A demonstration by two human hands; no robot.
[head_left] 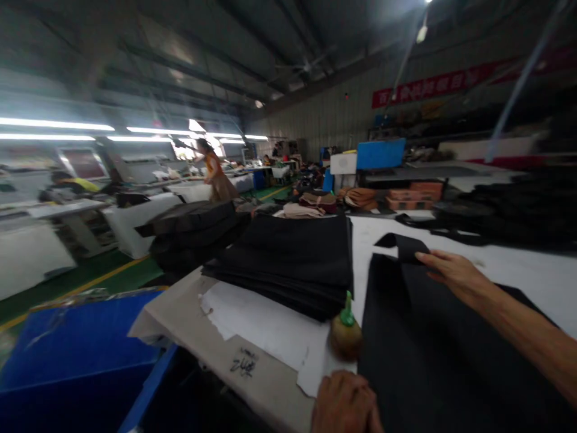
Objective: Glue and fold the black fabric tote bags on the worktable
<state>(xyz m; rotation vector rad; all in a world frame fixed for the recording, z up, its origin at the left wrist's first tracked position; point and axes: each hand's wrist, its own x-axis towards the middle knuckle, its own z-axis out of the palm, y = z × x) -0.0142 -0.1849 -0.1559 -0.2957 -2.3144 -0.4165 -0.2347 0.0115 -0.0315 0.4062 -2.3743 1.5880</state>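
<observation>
Hands press black fabric (433, 355) on the table (532, 270): right hand (451, 273) flat and released at its far edge, left hand (345, 403) clenched on its near edge.

black fabric piece (433, 355), black cloth stack (293, 258), green-capped brown bottle (346, 332), white paper (261, 325), blue bin (76, 355)

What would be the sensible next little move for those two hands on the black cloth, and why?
Probably a smoothing sweep of the right hand toward the far edge. The black cloth piece lies flat on the white table, but its far corner is folded over just beyond the fingertips. The left hand rests at the near edge, placed to steady it.
</observation>
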